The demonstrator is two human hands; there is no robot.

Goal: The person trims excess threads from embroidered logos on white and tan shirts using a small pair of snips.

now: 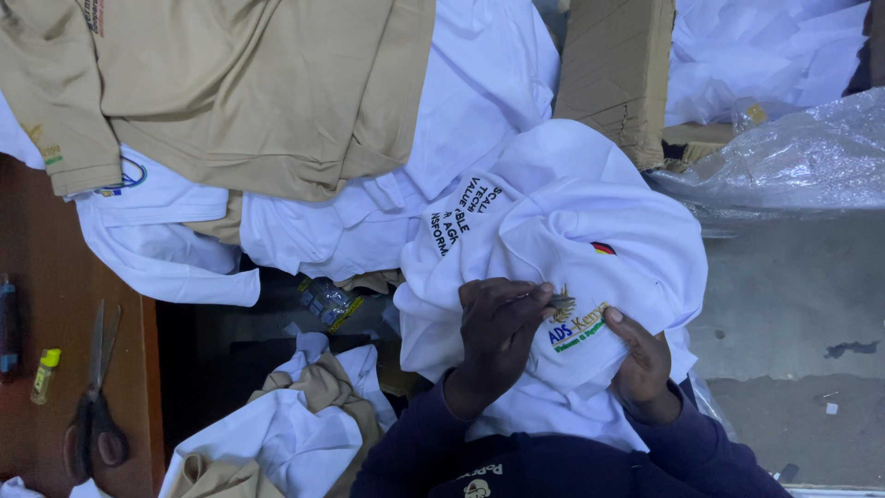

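A white shirt (pixel 562 207) with a coloured embroidered emblem (pixel 576 325) lies bunched on my lap. My left hand (pixel 498 334) has its fingers pinched on a small thin tool (pixel 556 301) whose tip touches the emblem's top edge. My right hand (pixel 643 366) grips the shirt's fabric just right of the emblem, thumb pressed beside the stitching. Both arms wear dark navy sleeves. The tool's shape is mostly hidden by my fingers.
A tan shirt (pixel 249 92) lies over a pile of white shirts (pixel 350 231) at the top. More white and tan garments (pixel 295 424) sit lower left. Scissors (pixel 97 406) and a small yellow-capped bottle (pixel 43 373) rest on a wooden table (pixel 55 277). A cardboard box (pixel 613 74) and clear plastic wrap (pixel 793 157) are at right.
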